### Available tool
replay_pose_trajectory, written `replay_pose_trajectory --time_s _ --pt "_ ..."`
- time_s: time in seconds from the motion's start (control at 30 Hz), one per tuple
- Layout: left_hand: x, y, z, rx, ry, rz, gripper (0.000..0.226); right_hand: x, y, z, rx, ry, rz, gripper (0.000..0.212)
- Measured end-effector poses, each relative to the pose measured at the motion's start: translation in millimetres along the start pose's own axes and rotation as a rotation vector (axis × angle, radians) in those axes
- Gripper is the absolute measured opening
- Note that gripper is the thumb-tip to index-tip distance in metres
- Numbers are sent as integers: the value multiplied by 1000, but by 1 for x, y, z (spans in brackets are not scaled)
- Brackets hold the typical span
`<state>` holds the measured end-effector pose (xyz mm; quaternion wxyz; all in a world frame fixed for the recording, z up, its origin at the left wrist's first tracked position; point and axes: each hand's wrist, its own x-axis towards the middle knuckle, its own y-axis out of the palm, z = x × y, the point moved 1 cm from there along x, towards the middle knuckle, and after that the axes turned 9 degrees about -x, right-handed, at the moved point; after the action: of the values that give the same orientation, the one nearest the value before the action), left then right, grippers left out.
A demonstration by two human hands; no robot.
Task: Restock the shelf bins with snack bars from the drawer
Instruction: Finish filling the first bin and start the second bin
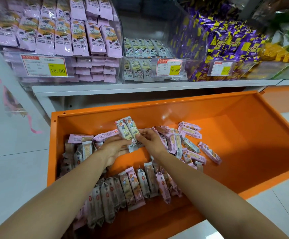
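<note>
An open orange drawer (243,121) holds several pink and pale green snack bars (140,185) in loose rows. Above its middle, my left hand (113,149) grips a small bunch of pale green snack bars (128,131) from below. My right hand (151,139) pinches the same bunch at its right side. On the shelf above, a clear bin of pink bars (57,37) is full at the left. The middle clear bin of pale green bars (143,54) is only partly filled.
A bin of purple and yellow packets (226,45) stands at the right, with green and orange packets beyond it. Price tags hang on the bin fronts. The white shelf edge (140,87) overhangs the drawer's back. The drawer's right half is bare orange metal.
</note>
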<state>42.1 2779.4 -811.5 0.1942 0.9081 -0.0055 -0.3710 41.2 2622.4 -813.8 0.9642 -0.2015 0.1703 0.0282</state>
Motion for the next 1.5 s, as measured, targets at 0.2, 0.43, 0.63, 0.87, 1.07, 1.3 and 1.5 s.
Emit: replay_pose_trajectory --time_s 0.2,0.43,0.63,0.87,1.07,1.3,1.5 --pt "-14 8 -8 -25 44 16 27 -12 -7 13 -47 -66 -11 23" --pt "-32 24 -21 -122 84 30 22 -31 -19 33 -228 -233 6 46" --pt "-49 37 -39 -118 109 107 35 -41 -35 47 -314 -371 -100 64" --pt "-75 66 -68 -55 209 158 48 -53 -53 80 -299 -526 -234 67" --pt "-98 87 -92 20 381 246 36 -55 -68 108 -280 -611 -385 63" --pt "-109 76 -133 706 1209 -94 20 -44 -88 172 -212 -642 -545 55" --pt "-108 57 -175 1177 1591 -407 27 -15 -101 226 -282 -514 -575 56"
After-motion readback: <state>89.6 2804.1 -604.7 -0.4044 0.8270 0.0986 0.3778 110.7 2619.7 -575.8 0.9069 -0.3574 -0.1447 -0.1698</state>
